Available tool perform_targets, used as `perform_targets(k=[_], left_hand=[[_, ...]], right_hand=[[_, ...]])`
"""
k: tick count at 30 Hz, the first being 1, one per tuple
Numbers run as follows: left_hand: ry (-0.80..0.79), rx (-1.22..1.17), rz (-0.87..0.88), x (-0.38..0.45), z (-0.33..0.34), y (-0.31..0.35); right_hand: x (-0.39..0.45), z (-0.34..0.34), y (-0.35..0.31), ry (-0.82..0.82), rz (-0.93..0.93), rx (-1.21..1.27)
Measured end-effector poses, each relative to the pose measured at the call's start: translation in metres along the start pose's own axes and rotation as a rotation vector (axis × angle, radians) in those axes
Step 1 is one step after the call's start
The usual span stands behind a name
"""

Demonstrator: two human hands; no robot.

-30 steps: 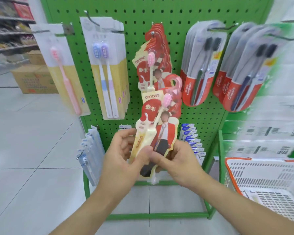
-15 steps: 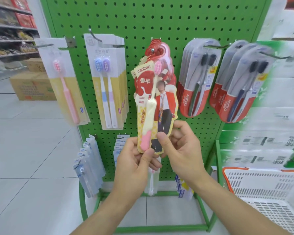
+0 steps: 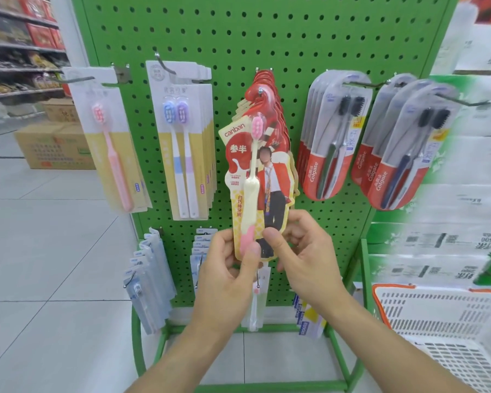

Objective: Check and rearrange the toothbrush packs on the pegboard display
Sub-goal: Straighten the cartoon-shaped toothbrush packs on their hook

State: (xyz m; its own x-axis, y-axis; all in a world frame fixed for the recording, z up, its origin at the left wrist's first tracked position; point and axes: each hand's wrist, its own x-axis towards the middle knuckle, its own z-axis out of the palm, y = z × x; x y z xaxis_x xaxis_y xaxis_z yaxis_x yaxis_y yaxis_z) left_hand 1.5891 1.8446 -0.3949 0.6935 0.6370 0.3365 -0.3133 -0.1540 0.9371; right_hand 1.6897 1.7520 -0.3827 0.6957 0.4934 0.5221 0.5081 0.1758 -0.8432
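Both hands up at the canban pack (image 3: 251,188), front of the red stack at the pegboard's (image 3: 267,38) middle. Left hand (image 3: 224,279) pinching the pack's bottom edge, thumb flat over the pink end of the brush handle. Right hand (image 3: 306,259) pinching the same edge from the right, thumb on the printed card, fingers curled behind. Pack top up by the hook (image 3: 262,89); cannot tell whether the hanging hole is seated on it. Rest of the stack fanned out behind and to the right of the pack.

Left of the pack: blue-and-purple twin brushes (image 3: 182,143), then the single pink brush (image 3: 111,143). Right of it: two hooks of Colgate packs (image 3: 332,143). Below it: small pale packs (image 3: 148,282) on lower hooks. White basket (image 3: 437,321) down to the right.

Step in hand, probably: squaring the front pack against the stack. Best done by keeping the grip low and light, no bending the card, nudging sideways until its edges match those behind. Worth checking the hole at the hook before letting go; a pull downward could tear it or drag the whole stack forward.
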Motion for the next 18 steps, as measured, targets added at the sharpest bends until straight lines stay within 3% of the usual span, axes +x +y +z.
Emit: perform_targets(k=[4, 8, 10, 18], left_hand=[[0.030, -0.013, 0.065, 0.014, -0.004, 0.005], [0.018, 0.054, 0.083, 0.023, -0.009, 0.001], [0.023, 0.080, 0.085, 0.026, -0.011, 0.000], [0.088, 0.129, 0.085, 0.033, -0.014, -0.008]], right_hand=[[0.001, -0.006, 0.000, -0.015, 0.033, -0.066], [0.022, -0.016, -0.012, 0.266, -0.098, -0.108], [0.046, -0.019, -0.019, 0.312, -0.133, -0.096], [0.106, -0.028, -0.023, 0.191, -0.156, -0.209]])
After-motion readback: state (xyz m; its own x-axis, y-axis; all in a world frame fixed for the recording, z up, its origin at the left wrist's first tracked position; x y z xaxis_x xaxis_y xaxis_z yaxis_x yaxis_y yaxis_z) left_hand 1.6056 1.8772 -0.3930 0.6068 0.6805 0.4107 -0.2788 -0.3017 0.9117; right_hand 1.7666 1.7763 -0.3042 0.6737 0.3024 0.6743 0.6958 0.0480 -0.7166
